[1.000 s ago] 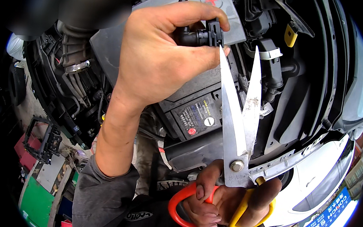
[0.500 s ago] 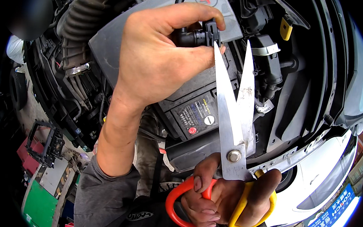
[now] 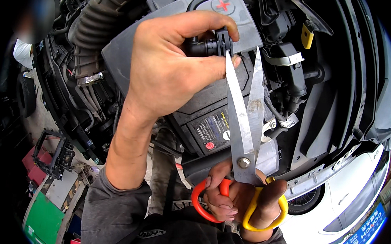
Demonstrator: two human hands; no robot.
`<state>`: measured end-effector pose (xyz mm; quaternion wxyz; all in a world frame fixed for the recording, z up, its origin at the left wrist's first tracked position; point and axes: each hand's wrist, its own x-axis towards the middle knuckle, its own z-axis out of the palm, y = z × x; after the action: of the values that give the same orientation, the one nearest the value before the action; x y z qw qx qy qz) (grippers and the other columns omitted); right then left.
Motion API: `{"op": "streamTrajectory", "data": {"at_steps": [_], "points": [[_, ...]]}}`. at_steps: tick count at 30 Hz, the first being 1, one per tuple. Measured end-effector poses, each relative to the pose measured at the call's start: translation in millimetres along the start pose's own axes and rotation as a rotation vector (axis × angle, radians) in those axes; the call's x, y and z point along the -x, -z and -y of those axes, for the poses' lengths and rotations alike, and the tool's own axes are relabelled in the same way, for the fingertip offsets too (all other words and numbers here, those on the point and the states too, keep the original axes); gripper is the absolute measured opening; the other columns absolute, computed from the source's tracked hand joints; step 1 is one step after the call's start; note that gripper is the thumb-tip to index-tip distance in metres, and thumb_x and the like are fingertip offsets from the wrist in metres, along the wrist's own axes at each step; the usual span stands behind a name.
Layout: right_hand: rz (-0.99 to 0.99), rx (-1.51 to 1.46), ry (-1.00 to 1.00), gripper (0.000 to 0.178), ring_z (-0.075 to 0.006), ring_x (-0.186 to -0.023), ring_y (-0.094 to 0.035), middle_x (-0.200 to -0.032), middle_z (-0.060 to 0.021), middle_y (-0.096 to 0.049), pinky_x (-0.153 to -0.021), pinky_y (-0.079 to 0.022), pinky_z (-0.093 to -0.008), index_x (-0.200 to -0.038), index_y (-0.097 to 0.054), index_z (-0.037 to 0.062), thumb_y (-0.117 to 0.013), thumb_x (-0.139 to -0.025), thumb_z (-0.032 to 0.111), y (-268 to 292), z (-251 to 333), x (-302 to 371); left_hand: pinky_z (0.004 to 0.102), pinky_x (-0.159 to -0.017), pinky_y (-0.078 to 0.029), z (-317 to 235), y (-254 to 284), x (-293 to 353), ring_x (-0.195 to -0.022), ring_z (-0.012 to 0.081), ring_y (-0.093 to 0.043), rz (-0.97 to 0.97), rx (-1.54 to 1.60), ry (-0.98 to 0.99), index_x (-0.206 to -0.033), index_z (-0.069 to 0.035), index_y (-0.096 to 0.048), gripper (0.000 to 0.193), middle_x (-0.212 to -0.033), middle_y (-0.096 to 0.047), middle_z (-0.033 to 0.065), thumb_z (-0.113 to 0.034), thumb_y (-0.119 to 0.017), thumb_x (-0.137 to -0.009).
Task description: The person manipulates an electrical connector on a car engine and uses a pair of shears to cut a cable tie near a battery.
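My left hand [image 3: 165, 62] is closed around a black plastic hose connector [image 3: 209, 47], with thumb and index finger on either side of its end. My right hand [image 3: 240, 196] grips a large pair of scissors [image 3: 240, 129] by its red and yellow loop handles, with fingers through the loops. The steel blades are apart and point away from me. One blade tip meets the end of the connector beside my left thumb; the other stands free to the right. Below my left hand lies a car battery [image 3: 212, 103], partly under a grey cover [image 3: 241, 24] bearing a red plus mark.
A ribbed black air duct [image 3: 94, 24] curves at the far left of the engine bay. Black housings and a yellow tag [image 3: 307, 37] are on the right. A white car [image 3: 329, 197] stands beyond the front edge. A black plastic frame [image 3: 52, 153] lies at lower left.
My right hand and the scissors have shifted a little up and left, and the gap between the blades has narrowed slightly. My left hand keeps its hold on the connector.
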<state>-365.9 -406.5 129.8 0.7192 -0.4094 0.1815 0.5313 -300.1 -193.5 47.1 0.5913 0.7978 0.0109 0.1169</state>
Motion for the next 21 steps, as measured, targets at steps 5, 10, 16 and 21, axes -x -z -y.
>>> {"op": "streamTrajectory", "data": {"at_steps": [5,10,16,21], "points": [[0.023,0.084,0.068,0.111,-0.0082,-0.05,-0.036,-0.063,-0.0024,-0.042,-0.043,-0.027,-0.0226,-0.107,-0.052,-0.014,-0.044,-0.078,0.092,13,-3,-9,0.0206,-0.069,-0.039,5,-3,2,-0.078,0.0061,-0.053,-0.023,0.156,0.042,-0.098,0.003,-0.072,0.033,-0.097,-0.073,0.004,0.002,-0.081,-0.067],[0.07,0.027,0.092,0.103,-0.0038,-0.053,-0.036,-0.068,0.0014,-0.043,-0.046,-0.026,-0.0192,-0.112,-0.057,-0.0094,-0.052,-0.079,0.088,29,-7,-12,0.0206,-0.069,-0.038,-1,2,1,-0.079,0.0067,-0.054,0.009,0.106,0.053,-0.097,0.003,-0.072,0.034,-0.096,-0.073,0.0046,0.001,-0.082,-0.065],[0.105,0.108,0.16,0.1,-0.0033,-0.052,-0.036,-0.066,0.0017,-0.042,-0.046,-0.026,-0.0194,-0.11,-0.059,-0.01,-0.053,-0.082,0.086,40,-12,-20,0.02,-0.054,-0.035,4,-2,-1,-0.063,0.0013,-0.045,-0.049,0.193,0.003,-0.089,0.0,-0.072,0.023,-0.072,-0.059,-0.0049,0.003,-0.08,-0.068],[0.075,0.124,0.132,0.104,-0.0032,-0.054,-0.036,-0.067,0.0024,-0.041,-0.047,-0.026,-0.0196,-0.111,-0.059,-0.0098,-0.057,-0.077,0.088,38,-10,-20,0.0216,-0.072,-0.038,1,6,-1,-0.08,0.0072,-0.055,0.029,0.139,0.073,-0.093,0.003,-0.072,0.031,-0.094,-0.072,0.0038,-0.001,-0.082,-0.064]]}}
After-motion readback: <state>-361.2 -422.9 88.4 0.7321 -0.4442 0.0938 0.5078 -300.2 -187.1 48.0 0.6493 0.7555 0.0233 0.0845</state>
